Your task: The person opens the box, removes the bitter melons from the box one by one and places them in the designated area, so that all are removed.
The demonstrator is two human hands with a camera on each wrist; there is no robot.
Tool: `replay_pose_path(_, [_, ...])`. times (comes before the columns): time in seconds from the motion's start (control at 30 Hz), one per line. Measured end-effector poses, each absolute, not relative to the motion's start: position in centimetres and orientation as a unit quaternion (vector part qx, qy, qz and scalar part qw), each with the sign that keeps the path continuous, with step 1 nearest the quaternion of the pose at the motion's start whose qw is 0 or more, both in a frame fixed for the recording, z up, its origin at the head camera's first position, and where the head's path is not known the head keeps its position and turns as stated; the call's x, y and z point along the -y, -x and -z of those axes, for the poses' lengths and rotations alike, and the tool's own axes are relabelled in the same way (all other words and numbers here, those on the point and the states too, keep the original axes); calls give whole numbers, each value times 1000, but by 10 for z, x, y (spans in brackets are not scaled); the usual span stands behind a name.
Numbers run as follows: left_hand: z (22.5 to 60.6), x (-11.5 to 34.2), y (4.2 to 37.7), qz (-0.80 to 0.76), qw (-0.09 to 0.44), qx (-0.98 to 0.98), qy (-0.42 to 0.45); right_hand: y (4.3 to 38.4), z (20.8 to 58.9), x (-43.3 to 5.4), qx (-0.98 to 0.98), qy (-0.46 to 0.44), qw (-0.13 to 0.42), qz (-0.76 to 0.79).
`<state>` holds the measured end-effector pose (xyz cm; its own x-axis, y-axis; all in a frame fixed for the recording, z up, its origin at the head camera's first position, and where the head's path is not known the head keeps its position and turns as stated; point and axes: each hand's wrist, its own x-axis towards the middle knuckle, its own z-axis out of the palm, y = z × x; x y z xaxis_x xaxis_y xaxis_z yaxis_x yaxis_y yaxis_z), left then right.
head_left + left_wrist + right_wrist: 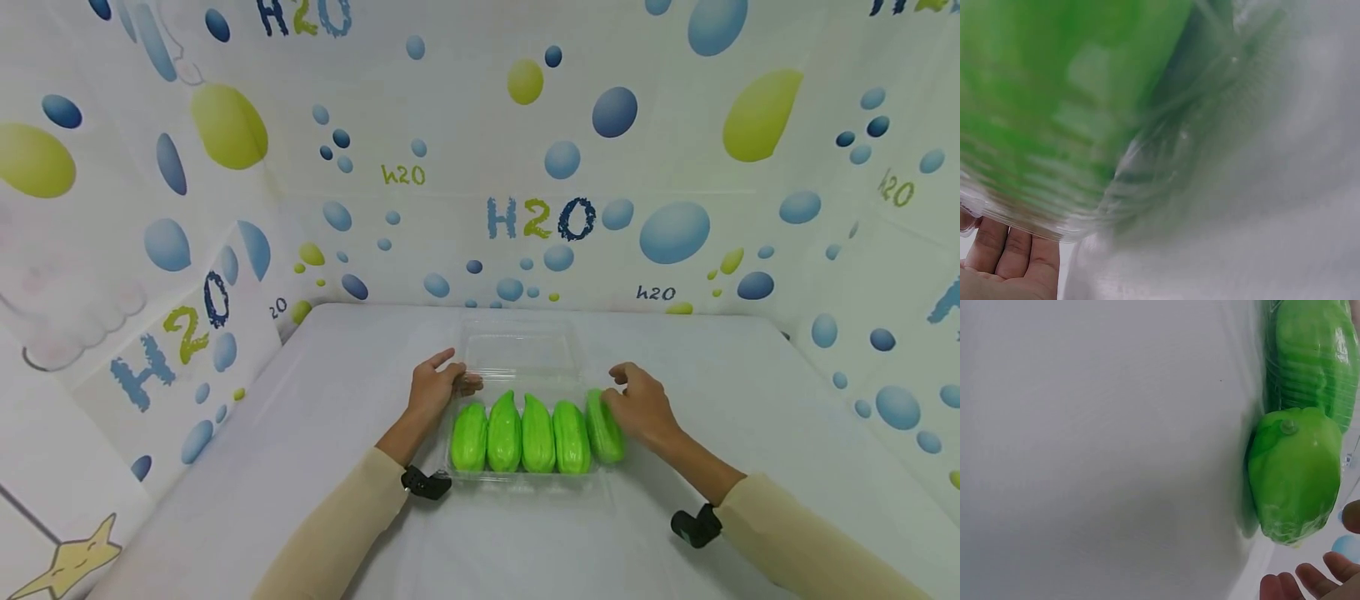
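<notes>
Several long, shiny green vegetables [521,437], a few with pointed tips, lie side by side in a clear plastic clamshell box [517,477]. The box's lid [521,346] is folded back behind it. My left hand [433,390] holds the box at its back left corner. Fingers [1016,253] show beside the clear wall in the left wrist view. One more green vegetable [604,427] leans at the box's right side, its nubbed end [1288,426] facing the camera in the right wrist view. My right hand [641,404] is beside its far end, fingers loosely spread around nothing.
A white cloth covers the table [712,367]. A white curtain [465,108] printed with blue and green bubbles stands behind and at both sides. Dark wrist cameras sit on the left wrist [426,483] and the right wrist [696,525].
</notes>
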<state>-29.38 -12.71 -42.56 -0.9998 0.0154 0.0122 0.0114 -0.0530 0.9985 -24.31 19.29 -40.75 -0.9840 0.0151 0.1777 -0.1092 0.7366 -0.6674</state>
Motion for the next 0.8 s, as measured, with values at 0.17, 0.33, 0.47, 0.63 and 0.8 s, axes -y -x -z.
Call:
replay_pose_path(0.17, [432, 127, 298, -729, -15, -685, -5, 244, 408, -192, 926, -29, 82, -367])
replay_pose_path(0.33, [432, 128, 298, -727, -20, -686, -1, 244, 407, -187, 921, -25, 104, -374])
replay_pose_path(0.47, [432, 128, 298, -727, -18, -687, -1, 241, 406, -178, 913, -33, 146, -380])
replay_pose_path(0.63, [429, 130, 298, -734, -2, -679, -5, 235, 398, -161, 910, -61, 180, -368])
replay_pose_path(0.8, [413, 129, 285, -730, 5, -683, -14, 230, 390, -144, 914, -84, 153, -366])
